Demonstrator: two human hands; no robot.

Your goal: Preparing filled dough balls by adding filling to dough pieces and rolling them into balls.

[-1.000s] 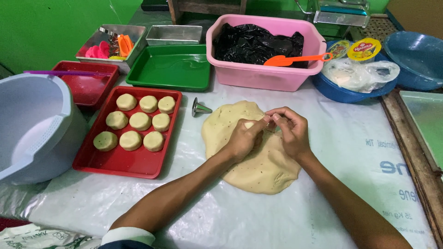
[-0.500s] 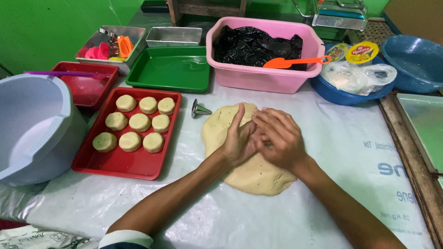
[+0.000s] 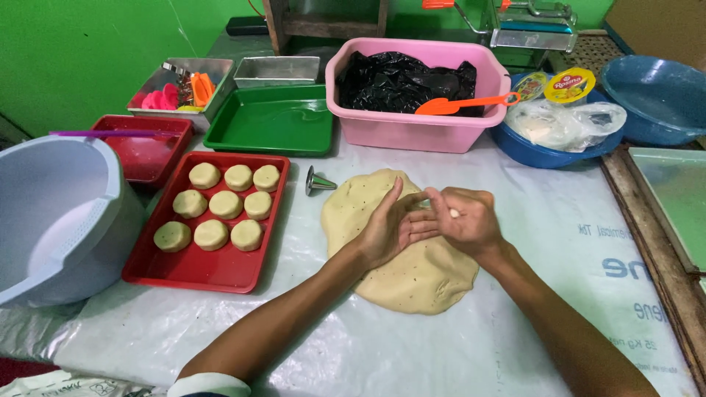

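Head view: hands [image 3: 430, 224] now off dough [image 3: 412, 268]

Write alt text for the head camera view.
Two bare hands, left hand and right hand, meet over a flattened dough sheet on a plastic-covered table. A red tray of nine dough rounds sits left.

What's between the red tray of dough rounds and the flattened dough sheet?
A small metal cone, lying on the plastic table cover in the head view; otherwise bare cover.
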